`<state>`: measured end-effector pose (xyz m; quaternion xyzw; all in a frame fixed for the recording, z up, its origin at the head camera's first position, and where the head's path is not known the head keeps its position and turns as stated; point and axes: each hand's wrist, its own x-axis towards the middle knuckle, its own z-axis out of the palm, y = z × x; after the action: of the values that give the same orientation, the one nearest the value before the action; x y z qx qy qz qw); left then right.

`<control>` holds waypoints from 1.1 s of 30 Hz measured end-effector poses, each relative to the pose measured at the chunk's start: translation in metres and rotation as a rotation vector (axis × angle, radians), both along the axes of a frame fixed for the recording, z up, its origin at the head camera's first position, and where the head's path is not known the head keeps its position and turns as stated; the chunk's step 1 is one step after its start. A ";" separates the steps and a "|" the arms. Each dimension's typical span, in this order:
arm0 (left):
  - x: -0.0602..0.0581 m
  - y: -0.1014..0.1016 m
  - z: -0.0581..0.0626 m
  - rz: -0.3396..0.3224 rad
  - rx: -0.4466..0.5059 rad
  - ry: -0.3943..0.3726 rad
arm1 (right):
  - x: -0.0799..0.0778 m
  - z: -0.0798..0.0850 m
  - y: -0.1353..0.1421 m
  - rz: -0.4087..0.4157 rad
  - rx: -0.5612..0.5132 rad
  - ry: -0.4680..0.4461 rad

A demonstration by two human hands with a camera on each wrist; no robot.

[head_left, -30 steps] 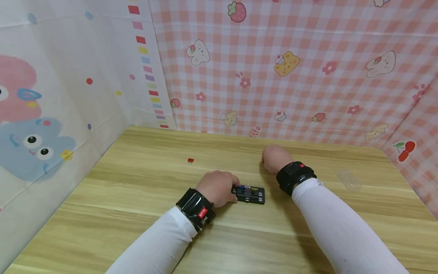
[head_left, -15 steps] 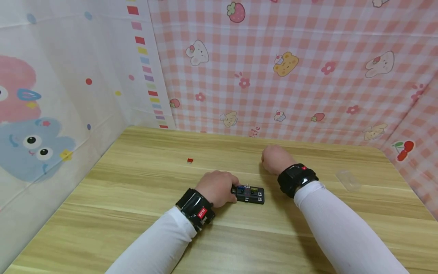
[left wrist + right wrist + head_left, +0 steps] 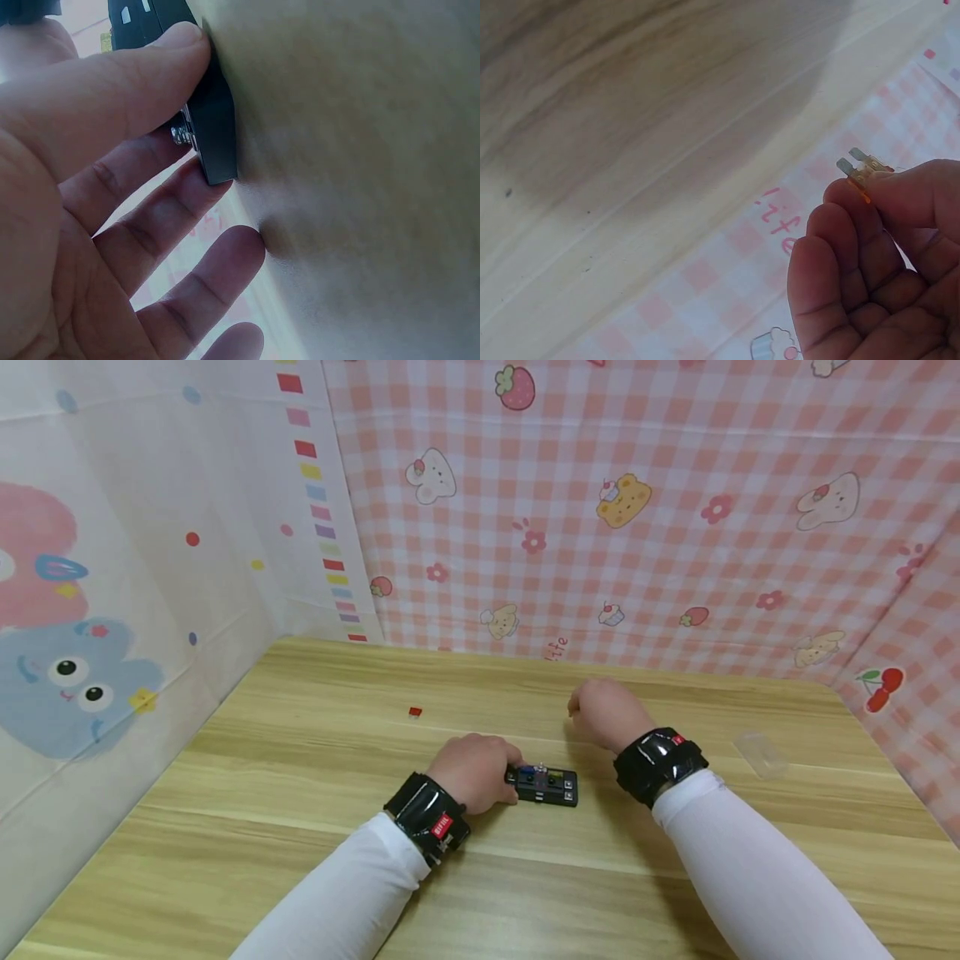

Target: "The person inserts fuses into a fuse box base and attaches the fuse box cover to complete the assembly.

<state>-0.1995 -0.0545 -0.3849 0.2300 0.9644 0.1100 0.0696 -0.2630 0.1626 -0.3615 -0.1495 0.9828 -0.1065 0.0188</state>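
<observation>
My left hand (image 3: 472, 770) pinches the left end of a small black fuse holder block (image 3: 553, 797) lying on the table. Blue and yellow pieces sit in the top of that block. In the left wrist view the thumb presses one side of the block (image 3: 221, 127), with fingertips against the other and a metal coil showing near its end. Farther back and to the right, my right hand (image 3: 611, 714) is raised above the table. Between its thumb and index finger it pinches a blade fuse (image 3: 861, 166), orange-tinted, its two metal prongs pointing away from the fingers.
A small red blade fuse (image 3: 415, 712) lies on the wooden table (image 3: 300, 760), behind and left of my left hand. A clear plastic piece (image 3: 761, 755) lies to the right of my right arm. Patterned cloth (image 3: 660, 568) hangs along the back and sides.
My right wrist has turned and shifted slightly right and nearer, while the hand stays about where it was. My left hand and the fuse holder block have not visibly moved.
</observation>
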 end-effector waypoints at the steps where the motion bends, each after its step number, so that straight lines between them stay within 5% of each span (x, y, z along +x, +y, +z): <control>1: 0.000 0.000 0.000 0.001 0.000 0.001 | 0.002 0.001 0.000 0.000 -0.009 0.005; 16: -0.001 0.000 -0.001 0.010 0.000 -0.008 | 0.027 0.007 0.001 0.033 -0.085 0.089; 33: -0.001 0.001 0.001 0.004 -0.007 -0.014 | 0.060 0.004 0.000 0.035 -0.212 0.056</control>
<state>-0.2004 -0.0540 -0.3843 0.2269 0.9648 0.1086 0.0770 -0.2029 0.1629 -0.3579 -0.1706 0.9635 -0.2052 -0.0225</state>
